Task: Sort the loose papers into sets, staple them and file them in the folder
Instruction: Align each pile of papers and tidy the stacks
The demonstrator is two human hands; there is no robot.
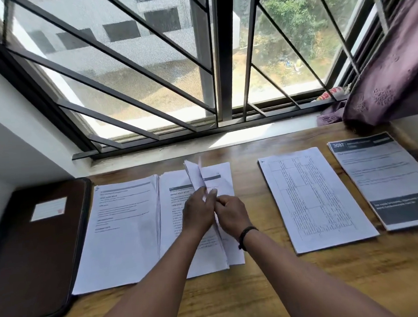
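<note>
Here, my left hand (198,209) and right hand (231,212) both pinched one upright sheaf of papers (196,175) — edge-on. The folder (37,242) lay shut, far left.

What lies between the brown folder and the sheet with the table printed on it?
In the head view, two paper stacks lie between the folder and the table sheet: one beside the folder, one under both hands.

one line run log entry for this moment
step: sorting | left hand and right hand: hold sheets on edge over middle pile | folder: closed, far left | stapler: not seen
</note>
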